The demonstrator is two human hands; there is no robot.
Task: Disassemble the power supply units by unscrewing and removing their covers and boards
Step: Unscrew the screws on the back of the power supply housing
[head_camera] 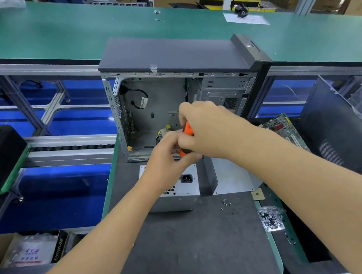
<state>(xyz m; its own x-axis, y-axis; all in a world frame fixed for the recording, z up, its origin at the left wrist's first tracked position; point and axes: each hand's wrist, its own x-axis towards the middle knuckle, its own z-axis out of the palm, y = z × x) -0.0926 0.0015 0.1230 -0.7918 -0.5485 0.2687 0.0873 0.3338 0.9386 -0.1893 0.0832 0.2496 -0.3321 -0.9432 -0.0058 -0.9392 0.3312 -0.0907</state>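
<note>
A silver power supply unit (180,194) stands on the dark foam mat (201,242), its socket face toward me. Above its top, my right hand (207,129) grips the handle of an orange and black screwdriver (188,129). My left hand (169,156) is curled around the lower part of the screwdriver, and the tip is hidden behind it. Just behind stands an opened computer case (174,69) with a bare metal interior and a loose black cable.
A flat metal cover (232,178) leans right of the unit. Several loose screws (227,203) lie on the mat, next to a plastic bag of parts (271,218). A circuit board (285,129) and another case (342,129) sit at right. A green bench (74,27) runs behind.
</note>
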